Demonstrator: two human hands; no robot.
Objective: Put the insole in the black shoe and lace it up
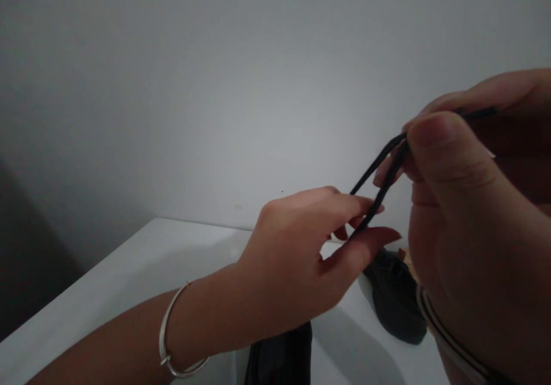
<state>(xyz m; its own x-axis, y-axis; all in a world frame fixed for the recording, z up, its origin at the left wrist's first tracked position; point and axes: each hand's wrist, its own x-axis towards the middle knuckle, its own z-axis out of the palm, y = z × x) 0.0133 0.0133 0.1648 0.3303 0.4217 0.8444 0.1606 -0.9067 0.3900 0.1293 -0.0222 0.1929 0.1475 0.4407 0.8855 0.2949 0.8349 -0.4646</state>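
A white bench (142, 259) meets a pale wall (215, 86) at its far edge; a dark shoe (398, 304), partly hidden by the right hand (465, 201), and, farther from that edge, a black object (282, 356) beneath the left hand (297, 247). The right hand pinches a dark cord (390, 172), its two strands slanting down between the left thumb and forefinger, whose grip I cannot tell.

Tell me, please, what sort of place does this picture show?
Probably a plain indoor room, though too little shows to say which kind. A pale wall rises behind a white table, and a dark shoe appears to rest on it.
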